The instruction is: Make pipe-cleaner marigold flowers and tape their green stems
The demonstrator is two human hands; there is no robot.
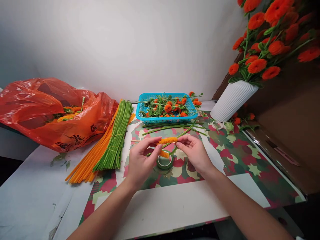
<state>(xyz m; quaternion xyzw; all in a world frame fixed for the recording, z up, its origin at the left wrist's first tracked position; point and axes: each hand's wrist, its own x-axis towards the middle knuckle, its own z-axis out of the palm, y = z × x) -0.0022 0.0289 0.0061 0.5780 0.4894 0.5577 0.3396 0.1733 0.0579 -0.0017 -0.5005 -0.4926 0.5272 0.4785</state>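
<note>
Between my two hands is a coiled orange fuzzy stem, held level above the patterned table cover. My left hand pinches its left end between thumb and fingers. At its right end, the fingertips of my right hand are closed on it. Another short orange coiled piece hangs just below, by my left fingertips. A thin green stem runs up and to the right behind the coil. Under the hands lies a roll of green tape.
Orange and green stem bundles lie left, beside a red plastic bag. Behind the hands are loose green stems and a blue basket of flowers. A white vase with orange flowers leans at right, near tape rolls.
</note>
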